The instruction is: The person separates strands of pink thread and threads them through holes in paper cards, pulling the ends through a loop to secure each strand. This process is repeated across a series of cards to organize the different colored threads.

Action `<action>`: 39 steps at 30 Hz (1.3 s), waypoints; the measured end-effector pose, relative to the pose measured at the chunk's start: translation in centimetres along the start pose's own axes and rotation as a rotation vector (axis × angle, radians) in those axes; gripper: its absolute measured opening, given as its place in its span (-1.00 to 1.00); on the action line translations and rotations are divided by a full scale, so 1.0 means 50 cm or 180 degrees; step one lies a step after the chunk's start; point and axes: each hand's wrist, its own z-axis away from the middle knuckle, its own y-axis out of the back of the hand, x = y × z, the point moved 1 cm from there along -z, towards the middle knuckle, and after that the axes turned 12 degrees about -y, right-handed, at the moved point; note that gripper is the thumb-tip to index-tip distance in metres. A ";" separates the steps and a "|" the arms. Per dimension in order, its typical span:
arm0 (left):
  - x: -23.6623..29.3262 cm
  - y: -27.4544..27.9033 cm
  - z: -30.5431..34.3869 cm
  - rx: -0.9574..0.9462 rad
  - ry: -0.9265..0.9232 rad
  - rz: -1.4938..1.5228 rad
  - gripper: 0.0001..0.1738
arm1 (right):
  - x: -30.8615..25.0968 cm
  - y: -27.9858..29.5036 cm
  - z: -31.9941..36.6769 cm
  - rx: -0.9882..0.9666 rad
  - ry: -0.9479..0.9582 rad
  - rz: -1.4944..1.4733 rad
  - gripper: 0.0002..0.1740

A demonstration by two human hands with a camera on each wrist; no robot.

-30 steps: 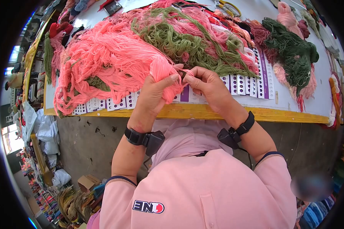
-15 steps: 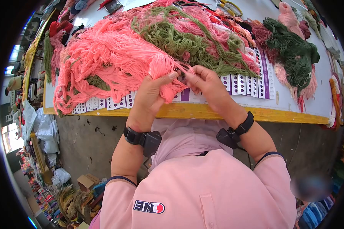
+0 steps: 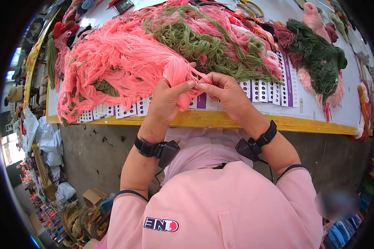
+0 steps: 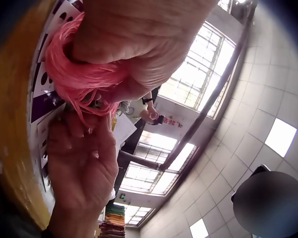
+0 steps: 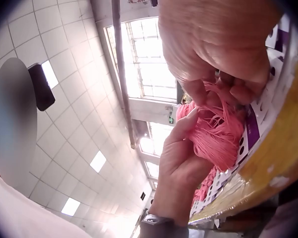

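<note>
A big loose heap of coral-pink yarn (image 3: 116, 54) covers the left and middle of the table. Its near end is gathered into a bundle, and my left hand (image 3: 165, 99) grips that bundle with the thumb across it. Beside it my right hand (image 3: 228, 93) pinches a few pink strands between thumb and forefinger, drawn out from the bundle. In the right wrist view the pink bundle (image 5: 216, 141) shows looped strands running up to the right fingers. The left wrist view shows the yarn (image 4: 79, 74) wrapped under the left palm. Green yarn (image 3: 195, 45) lies tangled over the heap.
Punched cards (image 3: 262, 92) line the table's near side under the yarn, above the yellow edge (image 3: 212, 119). Dark green yarn (image 3: 320, 54) lies at the right with pale pink strands. Yellow-handled scissors (image 3: 250, 7) rest at the back.
My right hand drew slightly away with the strands, its fingers curling, then came back to pinch them near the bundle. The left hand keeps its grip almost in place.
</note>
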 end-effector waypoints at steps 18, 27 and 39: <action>-0.004 0.021 0.007 -0.0026 0.0044 -0.0214 -0.67 | 0.016 0.015 -0.010 -0.0052 -0.0047 -0.0326 -0.93; -0.005 0.020 0.006 -0.0011 0.0052 -0.0205 -0.68 | 0.022 0.026 -0.011 -0.0178 -0.0001 -0.0377 -0.90; -0.005 0.020 0.008 -0.0032 0.0068 -0.0164 -0.71 | 0.021 0.023 -0.011 -0.0175 0.0009 -0.0363 -0.89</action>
